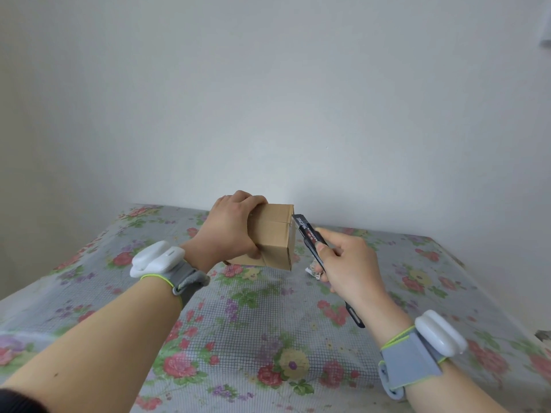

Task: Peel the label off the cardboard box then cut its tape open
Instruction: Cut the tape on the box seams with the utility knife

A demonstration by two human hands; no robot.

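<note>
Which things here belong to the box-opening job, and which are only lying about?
Job: cardboard box, gripped by the left hand; utility knife, held by the right hand, tip at the box's edge.
Lying about: crumpled white scrap on the flowered tablecloth.

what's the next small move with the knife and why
Probably press the knife tip in and draw it along the seam, stopping short of the left hand: the right hand holds the tip at the seam's right end, the left hand grips the cardboard box.
</note>
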